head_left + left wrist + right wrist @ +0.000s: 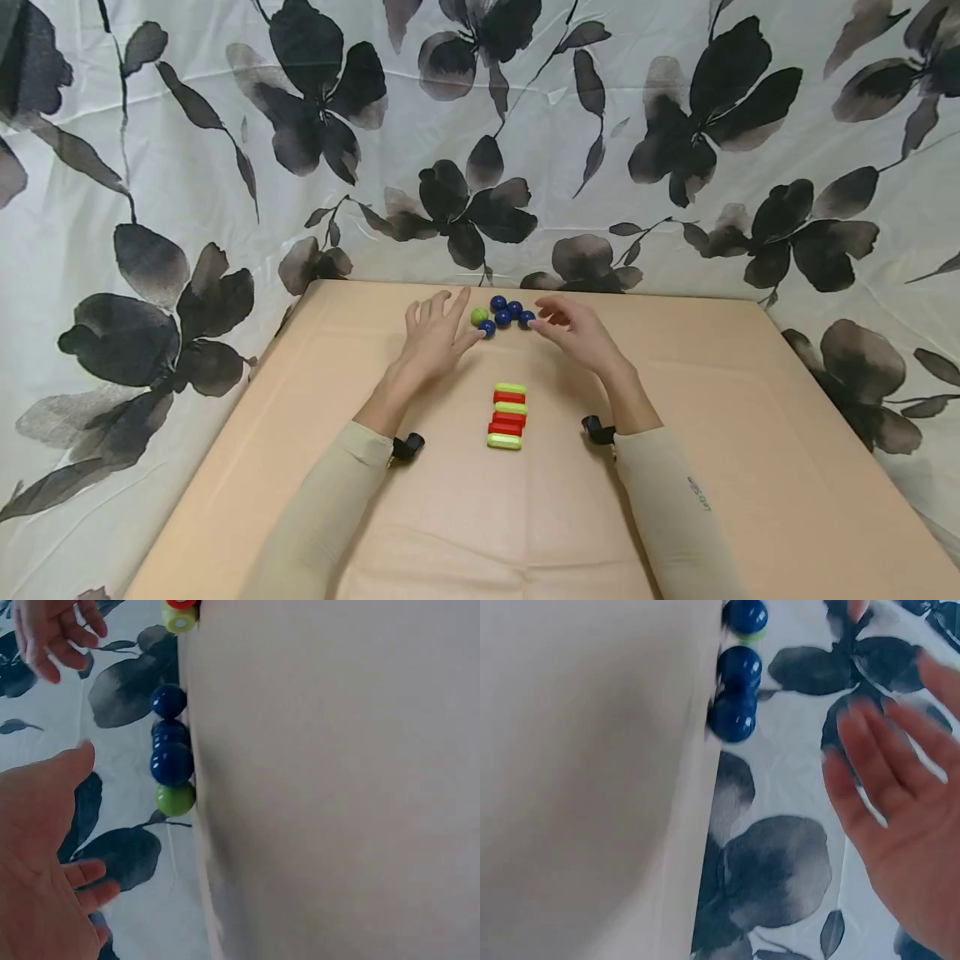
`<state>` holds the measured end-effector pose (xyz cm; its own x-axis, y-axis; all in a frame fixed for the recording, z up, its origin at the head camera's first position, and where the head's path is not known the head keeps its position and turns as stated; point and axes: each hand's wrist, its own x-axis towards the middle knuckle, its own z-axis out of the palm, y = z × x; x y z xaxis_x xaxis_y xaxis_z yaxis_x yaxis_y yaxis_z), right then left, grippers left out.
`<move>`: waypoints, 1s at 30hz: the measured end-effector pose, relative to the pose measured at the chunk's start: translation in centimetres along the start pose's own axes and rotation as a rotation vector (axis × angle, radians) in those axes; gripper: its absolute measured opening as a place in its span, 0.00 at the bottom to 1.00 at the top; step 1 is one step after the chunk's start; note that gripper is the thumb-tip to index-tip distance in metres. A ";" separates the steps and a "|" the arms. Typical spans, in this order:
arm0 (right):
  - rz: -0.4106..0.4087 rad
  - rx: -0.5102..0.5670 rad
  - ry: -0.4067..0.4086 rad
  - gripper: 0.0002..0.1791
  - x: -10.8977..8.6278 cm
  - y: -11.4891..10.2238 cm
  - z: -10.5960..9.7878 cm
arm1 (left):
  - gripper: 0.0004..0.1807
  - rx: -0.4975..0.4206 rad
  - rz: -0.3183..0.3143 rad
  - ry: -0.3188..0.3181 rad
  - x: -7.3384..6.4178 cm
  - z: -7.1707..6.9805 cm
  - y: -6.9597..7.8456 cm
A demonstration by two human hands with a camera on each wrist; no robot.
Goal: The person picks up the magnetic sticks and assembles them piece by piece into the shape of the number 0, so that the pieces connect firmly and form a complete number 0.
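Observation:
Several dark blue balls (503, 318) and one green ball (479, 316) sit in a loose cluster near the table's far edge. To their left is my left hand (437, 333), fingers spread, its thumb close to the nearest blue ball (487, 328). My right hand (573, 332) hovers at the cluster's right side, fingers slightly bent, fingertips near the rightmost blue ball (527, 319). In the right wrist view the right fingers (877, 750) stand apart from the blue balls (733, 716). Neither hand holds anything.
Nearer the body, red and yellow-green cylinders (507, 417) lie side by side in a column on the tan table (712, 467). A floral cloth (570, 192) hangs behind the far edge. Each wrist wears a black camera (408, 447).

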<state>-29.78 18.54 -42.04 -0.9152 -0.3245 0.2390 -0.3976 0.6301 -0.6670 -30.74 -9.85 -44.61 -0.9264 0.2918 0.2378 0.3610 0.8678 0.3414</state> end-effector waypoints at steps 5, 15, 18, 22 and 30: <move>-0.026 0.062 -0.295 0.15 0.3 -0.2 1.5 | 0.38 -0.079 0.081 -0.058 1.3 0.8 0.6; 0.010 0.048 -0.592 0.06 0.6 0.1 3.1 | 0.32 0.006 0.053 -0.229 2.4 1.4 1.1; 0.022 0.007 -0.592 0.06 0.6 -0.1 3.2 | 0.32 0.013 0.053 -0.237 2.7 1.5 1.2; 0.023 -0.076 -0.549 0.06 0.7 -0.5 3.3 | 0.31 0.001 0.068 -0.232 3.1 1.7 1.4; 0.048 -0.097 -0.510 0.08 0.4 -0.8 3.8 | 0.24 -0.047 0.104 -0.271 3.2 2.5 1.4</move>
<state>-29.62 15.22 -44.08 -0.7935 -0.5812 -0.1803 -0.3826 0.7069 -0.5948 -33.42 -6.67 -45.65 -0.8768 0.4803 0.0243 0.4541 0.8101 0.3709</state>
